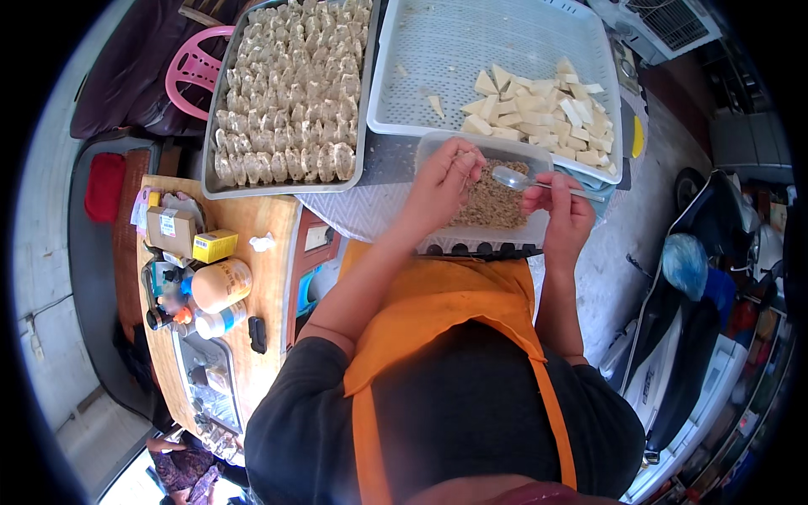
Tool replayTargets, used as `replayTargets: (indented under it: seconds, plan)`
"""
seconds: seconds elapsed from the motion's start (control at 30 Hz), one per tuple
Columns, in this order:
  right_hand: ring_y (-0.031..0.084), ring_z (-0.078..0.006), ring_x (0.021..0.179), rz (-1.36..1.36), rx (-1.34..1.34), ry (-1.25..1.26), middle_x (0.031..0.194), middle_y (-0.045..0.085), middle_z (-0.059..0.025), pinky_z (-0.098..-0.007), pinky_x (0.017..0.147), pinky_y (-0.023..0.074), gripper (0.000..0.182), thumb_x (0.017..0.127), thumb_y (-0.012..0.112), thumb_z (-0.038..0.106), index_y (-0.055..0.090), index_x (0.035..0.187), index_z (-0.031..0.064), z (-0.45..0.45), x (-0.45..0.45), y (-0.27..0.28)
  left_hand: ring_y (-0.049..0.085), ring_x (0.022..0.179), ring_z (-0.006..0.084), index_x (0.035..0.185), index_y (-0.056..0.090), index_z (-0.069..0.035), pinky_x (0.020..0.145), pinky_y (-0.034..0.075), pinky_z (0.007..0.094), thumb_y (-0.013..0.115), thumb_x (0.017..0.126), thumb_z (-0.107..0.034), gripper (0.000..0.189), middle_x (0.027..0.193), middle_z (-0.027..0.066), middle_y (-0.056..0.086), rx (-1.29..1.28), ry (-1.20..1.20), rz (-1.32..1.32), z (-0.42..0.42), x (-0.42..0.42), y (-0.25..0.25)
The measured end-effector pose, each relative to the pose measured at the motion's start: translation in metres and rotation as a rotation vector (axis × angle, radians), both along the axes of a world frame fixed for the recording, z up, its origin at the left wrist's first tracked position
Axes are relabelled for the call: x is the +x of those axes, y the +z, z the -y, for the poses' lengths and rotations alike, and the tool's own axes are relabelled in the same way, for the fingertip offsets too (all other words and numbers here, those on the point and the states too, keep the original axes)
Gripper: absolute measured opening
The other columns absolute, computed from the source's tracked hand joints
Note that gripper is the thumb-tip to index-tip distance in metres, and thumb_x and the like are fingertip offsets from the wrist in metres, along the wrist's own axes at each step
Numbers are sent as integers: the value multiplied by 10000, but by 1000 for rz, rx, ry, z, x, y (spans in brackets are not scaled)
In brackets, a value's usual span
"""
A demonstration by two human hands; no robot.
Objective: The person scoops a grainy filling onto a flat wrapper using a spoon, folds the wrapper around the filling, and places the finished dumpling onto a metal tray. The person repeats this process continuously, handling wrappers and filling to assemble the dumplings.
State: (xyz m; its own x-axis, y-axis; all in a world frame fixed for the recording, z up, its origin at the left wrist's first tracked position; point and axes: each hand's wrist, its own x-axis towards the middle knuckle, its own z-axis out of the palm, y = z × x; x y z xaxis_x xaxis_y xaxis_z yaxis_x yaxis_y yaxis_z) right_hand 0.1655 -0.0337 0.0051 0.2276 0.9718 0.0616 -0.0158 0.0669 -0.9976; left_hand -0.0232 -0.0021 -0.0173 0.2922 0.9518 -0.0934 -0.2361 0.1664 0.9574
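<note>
My right hand grips the handle of a metal spoon, whose bowl points left. Under it is a translucent plastic container holding brown minced filling. Above the container's left part, my left hand has its fingers curled together near the spoon's bowl; whether something small is inside them is hidden. Behind the container, a pale blue perforated plastic tray carries a heap of pale cut pieces, probably tofu, mostly triangular. One lone piece lies apart on its left.
A metal tray at left holds rows of filled pieces. Boxes and bottles crowd a wooden table. A pink plastic chair stands behind it. A motor scooter is at right; another person is at lower left.
</note>
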Motion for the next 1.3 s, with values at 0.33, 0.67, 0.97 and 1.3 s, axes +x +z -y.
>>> replayTargets:
  seconds: [0.33,0.67,0.97,1.3]
  plan:
    - [613,-101,612,195,24,31,745,659,-79,-220,571,495,229,974,511,128,647,936,-52,7,1,-30,328,425,85,709,432,-109,359,220,223,419,1009,-364,394,563,-17,390,-365,70,328,3,3,3]
    - [643,-116,604,310,45,19,714,670,-85,-234,557,527,188,947,539,86,661,900,-49,5,-1,-28,413,437,107,727,500,-67,340,261,220,408,1011,-364,421,632,36,522,-291,30,237,3,2,4]
    - [657,-140,629,479,88,33,736,669,-95,-251,569,545,173,936,541,69,657,888,-50,6,4,-18,445,450,79,737,538,-92,366,306,211,420,998,-377,403,617,4,543,-288,-65,232,1,-5,-13]
    - [638,-138,607,584,76,150,736,662,-101,-263,545,511,213,949,527,95,656,872,-55,-2,8,-21,410,403,79,639,480,-86,360,298,232,436,996,-382,465,496,-6,434,-93,-63,107,-9,-20,12]
